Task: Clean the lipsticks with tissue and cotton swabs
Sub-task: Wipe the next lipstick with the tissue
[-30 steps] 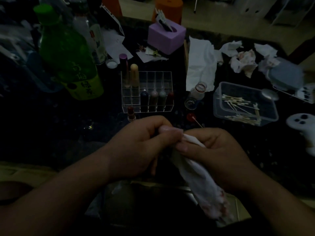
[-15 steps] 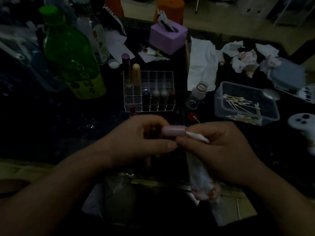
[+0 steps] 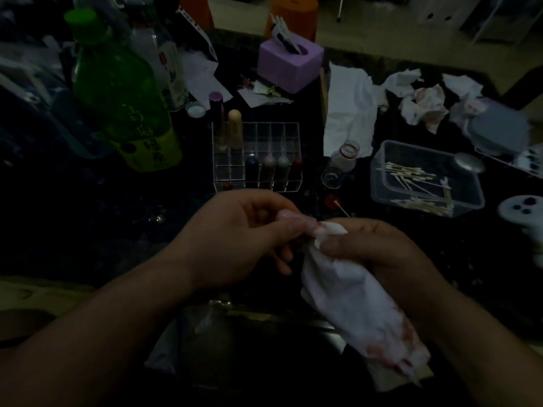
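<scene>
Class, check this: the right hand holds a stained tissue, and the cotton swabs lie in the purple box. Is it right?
No. The head view shows the cotton swabs in the clear plastic tub; the right hand does hold the stained tissue.

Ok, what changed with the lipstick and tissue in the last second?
Half a second ago the right hand had drawn the tissue off the pink lipstick; now it wraps the tissue back over its end. The left hand still grips the lipstick. Organizer and swab box unmoved.

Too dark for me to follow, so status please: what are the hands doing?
Left hand grips pink lipstick. Right hand presses stained tissue on its end. Nothing blocking.
</scene>
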{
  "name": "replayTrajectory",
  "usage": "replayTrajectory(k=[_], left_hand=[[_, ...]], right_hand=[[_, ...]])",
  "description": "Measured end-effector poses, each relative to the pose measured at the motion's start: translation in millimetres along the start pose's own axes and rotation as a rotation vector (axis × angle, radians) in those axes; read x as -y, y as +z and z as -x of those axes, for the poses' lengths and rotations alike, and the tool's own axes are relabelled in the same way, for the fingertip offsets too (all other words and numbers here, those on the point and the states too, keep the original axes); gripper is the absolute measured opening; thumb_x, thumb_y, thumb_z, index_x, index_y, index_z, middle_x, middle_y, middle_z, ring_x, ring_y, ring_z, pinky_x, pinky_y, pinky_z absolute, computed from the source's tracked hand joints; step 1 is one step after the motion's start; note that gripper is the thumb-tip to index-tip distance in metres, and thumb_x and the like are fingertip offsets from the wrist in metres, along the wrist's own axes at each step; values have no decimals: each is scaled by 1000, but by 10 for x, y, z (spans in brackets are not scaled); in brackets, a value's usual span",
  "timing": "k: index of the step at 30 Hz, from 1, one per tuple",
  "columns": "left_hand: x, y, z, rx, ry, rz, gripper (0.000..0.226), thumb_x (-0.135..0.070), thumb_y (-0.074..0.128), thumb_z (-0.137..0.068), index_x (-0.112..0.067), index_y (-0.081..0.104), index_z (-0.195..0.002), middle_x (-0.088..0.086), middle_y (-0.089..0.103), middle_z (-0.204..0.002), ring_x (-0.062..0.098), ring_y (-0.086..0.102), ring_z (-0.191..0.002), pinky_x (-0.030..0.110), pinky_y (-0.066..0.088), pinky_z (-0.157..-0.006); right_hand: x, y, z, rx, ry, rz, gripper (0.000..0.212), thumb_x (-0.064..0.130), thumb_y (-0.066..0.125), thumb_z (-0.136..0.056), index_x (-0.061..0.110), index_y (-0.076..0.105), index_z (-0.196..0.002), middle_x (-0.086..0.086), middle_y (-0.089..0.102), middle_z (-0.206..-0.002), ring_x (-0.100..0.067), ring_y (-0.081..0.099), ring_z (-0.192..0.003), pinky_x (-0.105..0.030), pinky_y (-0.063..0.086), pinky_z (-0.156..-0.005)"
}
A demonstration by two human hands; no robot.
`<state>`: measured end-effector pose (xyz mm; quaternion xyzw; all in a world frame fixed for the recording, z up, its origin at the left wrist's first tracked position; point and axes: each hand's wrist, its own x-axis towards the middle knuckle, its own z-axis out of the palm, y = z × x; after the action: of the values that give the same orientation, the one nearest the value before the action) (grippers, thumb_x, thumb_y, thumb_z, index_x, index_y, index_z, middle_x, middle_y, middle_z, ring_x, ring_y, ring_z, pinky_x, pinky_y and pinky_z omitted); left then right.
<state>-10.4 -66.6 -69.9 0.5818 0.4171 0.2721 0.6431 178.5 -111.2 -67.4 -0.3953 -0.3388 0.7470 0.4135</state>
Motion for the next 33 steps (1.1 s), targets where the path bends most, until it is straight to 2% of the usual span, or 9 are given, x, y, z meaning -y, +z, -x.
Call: replayTrajectory(k=[3,11,13,17,22,24,26,29,33], left_hand=[[10,-21,16,-30,77,-86,24,-23,70,-77,-11,72,-98,5,76,-84,22,73,-67,29,61,-65],[2,-54,9,-16,65,0,26,-24,70,-77,-8,73,-98,9,75,-79,26,73,-68,29,59,-66],[11,-40,15,-44,99,-29,24,-22,70,-78,-9,73,-98,8,76,-80,24,73,-68,28,59,-66],[43,0,53,-149,267,-242,16,-21,74,-82,-18,74,-97,-6,76,-86,8,72,-73,19,56,-68],[123,1,31,-229,608,-721,25,-23,76,-84,-19,74,-108,-9,72,-96,-1,64,-89,14,51,-79],[114,6,34,-223,532,-631,26,-22,78,-82,-21,73,-108,-9,73,-97,1,67,-91,20,55,-80],[37,-11,40,-120,200,-288,26,-21,81,-80,-20,73,-105,-3,76,-92,8,72,-86,27,60,-78],[-3,24,23,89,-261,293,40,-31,73,-84,5,69,-99,17,68,-76,24,64,-60,32,57,-54],[25,139,20,-6,-213,384,32,-24,66,-79,6,71,-88,14,63,-67,18,58,-53,27,51,-49]], right_hand=[[-27,-15,-18,-43,71,-46,32,7,58,-80,0,75,-106,-17,74,-95,-22,72,-85,-24,55,-70],[-5,9,6,-87,-71,78,19,-4,54,-77,-3,73,-83,-22,72,-86,-26,71,-75,-27,56,-64],[-6,10,10,-88,-60,84,21,-4,54,-78,-5,72,-89,-23,73,-92,-26,71,-80,-27,56,-67],[0,8,16,-61,24,-55,37,-5,52,-81,-6,69,-114,-15,74,-99,-19,72,-87,-22,55,-70],[6,29,14,-156,-19,98,27,10,61,-87,-1,73,-109,-12,74,-106,-20,70,-101,-22,54,-84],[8,12,15,-217,-83,223,28,12,62,-84,-3,73,-105,-13,75,-105,-23,71,-102,-25,55,-87],[-1,6,12,-252,-154,327,27,14,65,-81,-4,73,-99,-14,76,-101,-25,71,-100,-31,56,-90],[-28,25,11,-269,-262,439,16,17,69,-76,4,75,-81,-8,77,-83,-17,74,-81,-22,56,-71],[-79,9,1,-237,-293,537,9,9,68,-83,4,75,-80,-6,76,-77,-16,72,-73,-21,53,-68]])
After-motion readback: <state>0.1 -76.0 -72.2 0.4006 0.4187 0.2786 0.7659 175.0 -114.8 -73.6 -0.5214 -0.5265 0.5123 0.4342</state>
